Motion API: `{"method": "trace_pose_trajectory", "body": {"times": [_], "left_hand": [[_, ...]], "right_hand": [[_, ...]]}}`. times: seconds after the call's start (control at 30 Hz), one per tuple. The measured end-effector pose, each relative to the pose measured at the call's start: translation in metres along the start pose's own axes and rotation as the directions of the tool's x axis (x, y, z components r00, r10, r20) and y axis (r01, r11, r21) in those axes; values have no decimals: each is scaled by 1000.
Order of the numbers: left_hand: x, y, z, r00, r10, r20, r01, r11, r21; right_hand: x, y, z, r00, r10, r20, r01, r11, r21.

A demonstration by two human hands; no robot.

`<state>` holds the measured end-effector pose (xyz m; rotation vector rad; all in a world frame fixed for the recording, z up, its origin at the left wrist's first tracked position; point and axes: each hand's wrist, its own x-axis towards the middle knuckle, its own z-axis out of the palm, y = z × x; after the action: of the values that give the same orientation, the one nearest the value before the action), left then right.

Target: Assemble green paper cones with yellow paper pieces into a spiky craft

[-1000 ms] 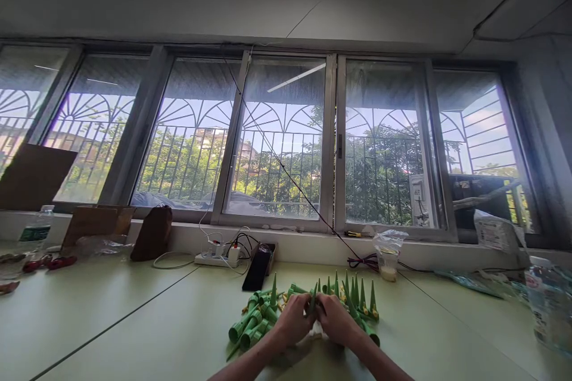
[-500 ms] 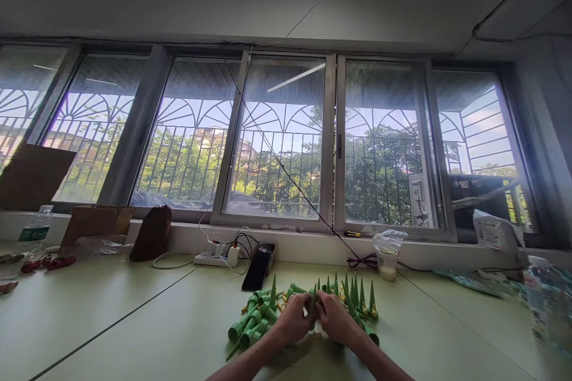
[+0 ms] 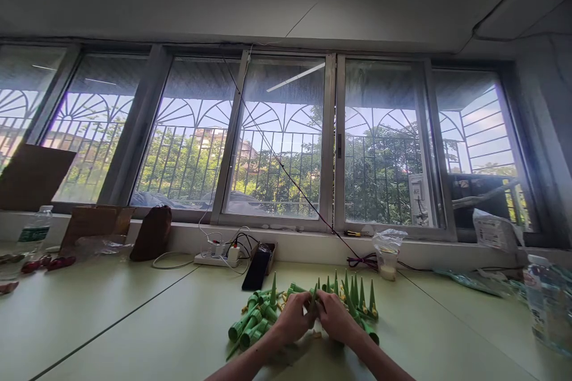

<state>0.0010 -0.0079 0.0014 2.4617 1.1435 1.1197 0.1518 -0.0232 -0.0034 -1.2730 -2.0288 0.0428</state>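
Observation:
My left hand (image 3: 292,318) and my right hand (image 3: 335,318) meet at the middle of the pale green table (image 3: 111,321), fingers curled around one green cone-shaped spike (image 3: 314,297) held between them. Around the hands lies a heap of the same green plastic spikes (image 3: 252,324): several lie flat at the left, and several stand upright, tips up, at the right (image 3: 357,294). Small yellow parts show among them.
A black phone (image 3: 257,271) leans behind the heap, beside a white power strip (image 3: 217,257) with cables. A small plastic bag (image 3: 388,256) stands at the back right; a clear bottle (image 3: 549,309) at the far right. Cardboard boxes (image 3: 96,223) and a brown pouch (image 3: 152,233) sit by the window sill.
Both hands stay together on the spike, shifting slightly up and away. The rest of the scene is unchanged.

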Motion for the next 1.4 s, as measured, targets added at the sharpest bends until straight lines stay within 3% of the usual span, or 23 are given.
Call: {"method": "trace_pose_trajectory", "body": {"times": [0.37,0.83,1.4], "left_hand": [[3,0,-1,996,-77,-54,79,997,20],[1,-5,4,994,-97,-56,98,995,6],[-1,1,0,991,-117,-66,117,993,6]], "right_hand": [[3,6,2,998,52,-29,-52,999,-3],[3,5,3,996,88,-34,-87,996,24],[3,6,4,997,62,-43,-60,997,50]]}}
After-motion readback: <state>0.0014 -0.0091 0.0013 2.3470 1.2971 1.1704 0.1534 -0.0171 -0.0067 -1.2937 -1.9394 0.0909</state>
